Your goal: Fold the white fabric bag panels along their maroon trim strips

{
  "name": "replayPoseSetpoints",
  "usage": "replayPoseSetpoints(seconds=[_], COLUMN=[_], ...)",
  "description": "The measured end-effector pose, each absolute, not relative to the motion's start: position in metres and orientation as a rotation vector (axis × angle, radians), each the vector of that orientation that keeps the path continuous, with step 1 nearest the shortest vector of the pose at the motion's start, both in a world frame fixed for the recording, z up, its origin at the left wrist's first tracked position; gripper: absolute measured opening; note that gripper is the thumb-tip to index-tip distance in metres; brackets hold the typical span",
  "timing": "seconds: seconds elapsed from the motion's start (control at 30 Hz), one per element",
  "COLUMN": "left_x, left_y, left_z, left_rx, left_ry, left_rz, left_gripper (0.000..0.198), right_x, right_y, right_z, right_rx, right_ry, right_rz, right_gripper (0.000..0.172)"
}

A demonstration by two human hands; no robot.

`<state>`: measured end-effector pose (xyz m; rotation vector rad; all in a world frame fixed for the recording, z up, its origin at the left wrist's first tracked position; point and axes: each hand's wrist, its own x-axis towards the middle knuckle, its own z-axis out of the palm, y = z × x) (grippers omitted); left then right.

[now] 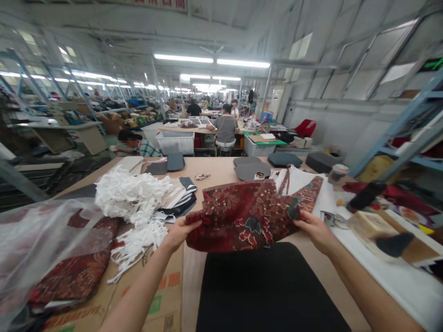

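A dark red and brown floral fabric piece (238, 216) is stretched between my two hands above the table. My left hand (180, 233) pinches its left end, thumb on top. At the opposite end my right hand (313, 228) grips the cloth near a green patch of the pattern. Below the fabric lies a black flat panel (266, 290) with rounded corners, its far edge partly covered from view by the cloth.
Left on the table (218, 168) sit a heap of white straps (131, 193), a clear plastic bag (44, 230) with patterned fabric and flattened cardboard (162, 299). Grey pads (251, 168) lie at the back. A black bottle (367, 196) and an open box (411, 240) are right. Several people work beyond.
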<state>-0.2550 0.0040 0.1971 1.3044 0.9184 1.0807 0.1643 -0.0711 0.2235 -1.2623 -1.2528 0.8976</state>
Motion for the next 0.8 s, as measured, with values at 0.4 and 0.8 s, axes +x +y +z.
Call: replayPoseSetpoints(seconds=[0.4,0.8], left_x=[-0.247,-0.209], left_y=[-0.125,-0.14], left_z=[-0.014,-0.016], left_rx=[1.339,0.384], left_ry=[1.46,1.609], left_rz=[0.876,1.026], left_gripper=[0.018,0.047], right_x=[0.175,0.169], right_y=[-0.147,-0.164], right_z=[0.001,-0.022], right_rx=[-1.633,-1.623], right_ry=[-0.517,-0.457], right_rz=[1.007,1.223], right_gripper=[0.056,0.063])
